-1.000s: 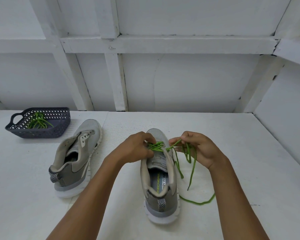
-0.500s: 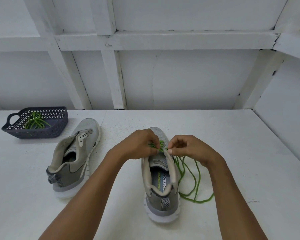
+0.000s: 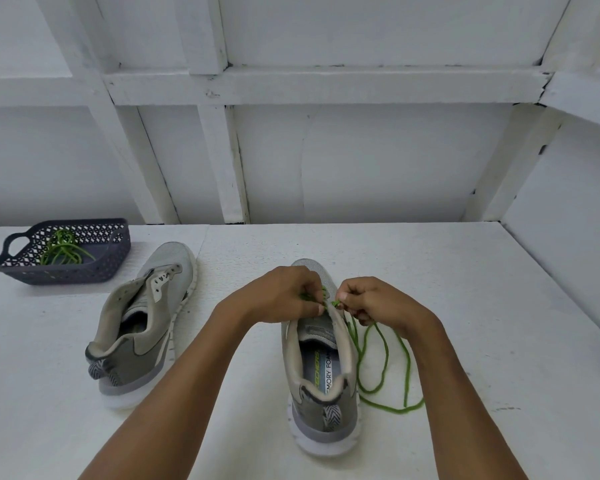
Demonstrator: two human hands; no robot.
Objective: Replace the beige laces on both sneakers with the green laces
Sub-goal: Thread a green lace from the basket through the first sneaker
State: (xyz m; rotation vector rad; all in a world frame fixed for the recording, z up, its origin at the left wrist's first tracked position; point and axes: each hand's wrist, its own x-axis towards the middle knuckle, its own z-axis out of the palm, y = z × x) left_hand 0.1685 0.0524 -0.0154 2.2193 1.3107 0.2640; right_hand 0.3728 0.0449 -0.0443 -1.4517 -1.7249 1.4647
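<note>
A grey sneaker (image 3: 321, 386) stands heel toward me in the middle of the white table. A green lace (image 3: 383, 372) runs through its front eyelets and trails in loops to its right. My left hand (image 3: 279, 296) curls over the sneaker's left eyelet flap, fingers on the lace there. My right hand (image 3: 374, 301) pinches the green lace at the right eyelet flap. A second grey sneaker (image 3: 142, 320) lies to the left with no lace in it. No beige lace is in view.
A dark perforated basket (image 3: 113, 251) sits at the back left and holds another green lace (image 3: 61, 251). White walls with beams close the table at the back and on the right (image 3: 568, 271).
My right hand has come down and in from a raised pull to the right eyelet flap. The lace's loose loops have dropped onto the table. My left hand stays on the sneaker.
</note>
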